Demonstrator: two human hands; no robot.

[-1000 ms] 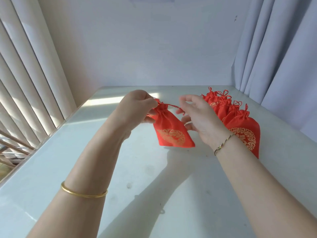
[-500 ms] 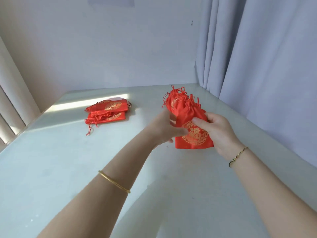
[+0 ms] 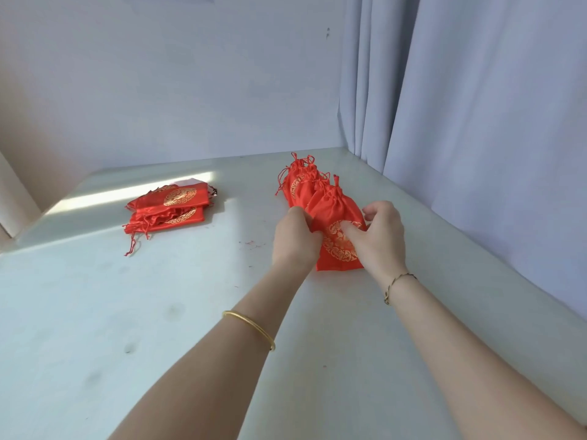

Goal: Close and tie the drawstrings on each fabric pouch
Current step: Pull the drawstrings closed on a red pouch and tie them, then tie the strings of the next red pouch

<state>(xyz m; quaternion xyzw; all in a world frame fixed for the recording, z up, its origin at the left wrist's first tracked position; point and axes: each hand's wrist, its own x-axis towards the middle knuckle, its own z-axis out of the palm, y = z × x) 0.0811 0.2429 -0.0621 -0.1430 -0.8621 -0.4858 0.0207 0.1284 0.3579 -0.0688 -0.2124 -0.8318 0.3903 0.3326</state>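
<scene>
Setting tied red pouch (image 3: 337,230) onto finished row (image 3: 301,182) near table (image 3: 158,312) right edge; left hand (image 3: 295,241) and right hand (image 3: 379,238) both pinching it; next, probably reaching for flat untied pile (image 3: 168,206) toward far left corner.

Bare table (image 3: 197,312) between untied pouches (image 3: 168,208) and tied row (image 3: 305,185).

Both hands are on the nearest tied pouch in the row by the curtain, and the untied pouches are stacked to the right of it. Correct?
Not quite: the head view shows the untied pouches stacked to the left. Both the left hand and right hand are on the nearest tied pouch, beside the curtain.
</scene>
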